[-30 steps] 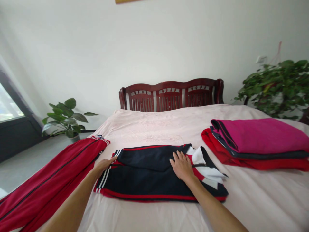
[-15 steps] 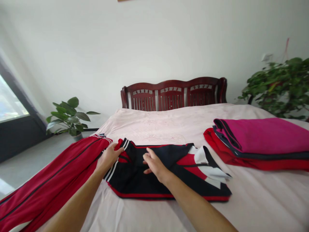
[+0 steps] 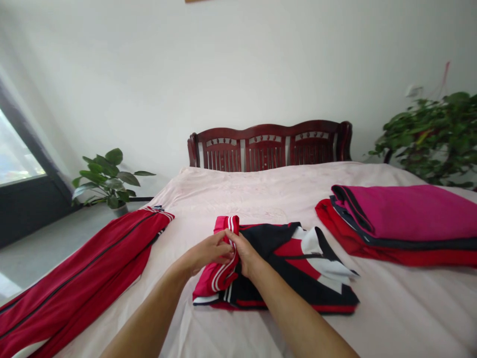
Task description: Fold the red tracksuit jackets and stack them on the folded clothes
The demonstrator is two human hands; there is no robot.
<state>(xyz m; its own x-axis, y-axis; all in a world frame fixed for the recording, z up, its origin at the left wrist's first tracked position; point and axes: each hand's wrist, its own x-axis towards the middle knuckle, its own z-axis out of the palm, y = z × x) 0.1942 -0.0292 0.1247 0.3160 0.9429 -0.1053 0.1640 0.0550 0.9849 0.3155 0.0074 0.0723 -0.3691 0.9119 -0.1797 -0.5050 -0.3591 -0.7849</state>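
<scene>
Navy jacket: it lies on the bed (image 3: 231,196) in front of you, the navy jacket (image 3: 268,236) showing red and white panels toward its collar, which points right; take it as the landmark below.
Turned-up end: at the left end of the navy jacket, the red hem (image 3: 208,282) with its white stripes is folded up and over, bunched between your hands.
Left hand: your left hand (image 3: 206,253) has its fingers curled on the striped edge, holding the cloth at the left end of the navy jacket.
Right hand: your right hand (image 3: 247,253) meets it from the other side, narrow, thumb and fingers closed on the same striped edge; the fingertips of both hands nearly meet.
Red garment: long and flat, the red garment (image 3: 97,261) with a dark stripe lies left of the navy jacket, apart from it.
Folded stack: right of the navy jacket, a magenta cloth (image 3: 413,211) tops a dark layer (image 3: 413,245) and a red layer (image 3: 413,257).
Headboard: the dark wooden headboard (image 3: 266,144) stands well beyond the navy jacket.
Plants: one leafy plant (image 3: 108,174) is beyond and left of the navy jacket, a bushier plant (image 3: 432,136) beyond and right.
</scene>
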